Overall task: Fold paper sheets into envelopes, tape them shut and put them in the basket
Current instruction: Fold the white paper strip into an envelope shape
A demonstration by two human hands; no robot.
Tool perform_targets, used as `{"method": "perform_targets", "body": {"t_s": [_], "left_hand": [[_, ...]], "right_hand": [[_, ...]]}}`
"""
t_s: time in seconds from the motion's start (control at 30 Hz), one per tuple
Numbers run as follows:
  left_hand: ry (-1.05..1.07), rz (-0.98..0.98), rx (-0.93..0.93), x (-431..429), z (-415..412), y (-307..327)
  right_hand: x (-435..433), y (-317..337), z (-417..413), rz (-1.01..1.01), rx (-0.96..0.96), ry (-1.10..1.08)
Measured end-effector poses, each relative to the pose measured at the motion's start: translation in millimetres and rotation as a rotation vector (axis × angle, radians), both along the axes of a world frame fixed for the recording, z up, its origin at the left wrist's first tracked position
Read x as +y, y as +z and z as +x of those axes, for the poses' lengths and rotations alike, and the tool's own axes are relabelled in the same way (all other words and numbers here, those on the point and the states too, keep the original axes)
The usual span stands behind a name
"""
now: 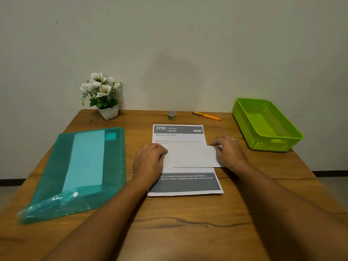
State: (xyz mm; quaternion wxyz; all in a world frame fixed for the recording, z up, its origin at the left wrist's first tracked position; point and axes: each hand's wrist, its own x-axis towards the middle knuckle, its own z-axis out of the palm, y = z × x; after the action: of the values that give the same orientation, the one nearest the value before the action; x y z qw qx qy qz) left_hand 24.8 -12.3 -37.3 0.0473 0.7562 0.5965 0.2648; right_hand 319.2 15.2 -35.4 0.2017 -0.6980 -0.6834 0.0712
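Folding step in hand — paper [178,136] flat on the bench [188,232], white flap [190,157] turned over its middle. Left grip [150,159] curled on the flap's left edge, right grip [228,150] pinching its right corner. Next, likely: aligning edges — pressing the crease flat.

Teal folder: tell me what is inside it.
Through the translucent teal folder a pale sheet shows, lying lengthwise. How many sheets are stacked there, and any print on them, cannot be seen through the plastic.
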Motion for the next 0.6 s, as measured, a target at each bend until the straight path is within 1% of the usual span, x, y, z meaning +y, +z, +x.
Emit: {"method": "perform_targets", "body": {"t_s": [0.1, 0.17, 0.27, 0.37, 0.43, 0.5, 0.53, 0.6], "left_hand": [[0.026, 0.010, 0.069, -0.3, -5.7, -0.2], [0.042, 0.016, 0.117, 0.4, -9.7, 1.0], [0.084, 0.011, 0.168, -0.9, -12.8, 2.6], [0.090, 0.031, 0.207, -0.8, -8.2, 6.6], [0.016, -0.039, 0.220, 3.4, -1.2, 9.4], [-0.059, -0.192, 0.241, 9.1, 6.3, 9.6], [-0.080, -0.255, 0.278, 11.7, 9.2, 7.1], [-0.093, -0.311, 0.351, 14.9, 11.9, -1.5]], "right_hand": [[-2.9, -6.9, -8.7, 0.048, -0.050, 0.039], [-4.0, -8.8, -14.1, 0.065, -0.049, 0.077], [-5.5, -9.2, -21.3, 0.007, -0.058, 0.129], [-7.3, -11.1, -26.9, -0.041, -0.133, 0.142], [-8.8, -11.5, -28.6, -0.053, -0.183, 0.153], [-9.7, -9.5, -30.3, -0.093, -0.217, 0.164], [-9.8, -7.9, -32.0, -0.121, -0.234, 0.164], [-10.2, -3.1, -38.4, -0.158, -0.270, 0.171]]}}
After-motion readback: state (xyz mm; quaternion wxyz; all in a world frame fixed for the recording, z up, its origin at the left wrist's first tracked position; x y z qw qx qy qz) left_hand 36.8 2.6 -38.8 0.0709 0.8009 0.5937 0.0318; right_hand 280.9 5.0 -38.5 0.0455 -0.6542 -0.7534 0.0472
